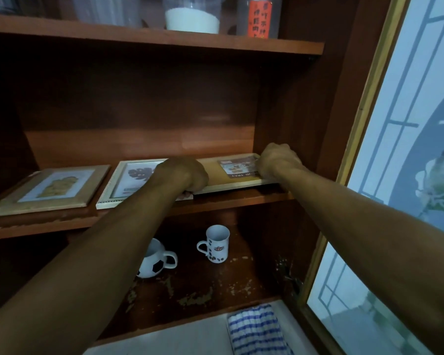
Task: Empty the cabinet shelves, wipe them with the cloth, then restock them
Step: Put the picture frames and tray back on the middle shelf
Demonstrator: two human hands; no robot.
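You seem to be emptying the middle shelf [228, 199]: left grip [183, 175] and right grip [277, 160] clasp the wooden tray [215, 172] lying at its right end, so lift it out level next.

Both bare forearms stretched forward and upward, roughly parallel. The left hand [182, 175] was curled, knuckles up, over the left end of a flat pale wooden tray [215, 179]. The right hand [277, 161] gripped the tray's right end, fingers curled.
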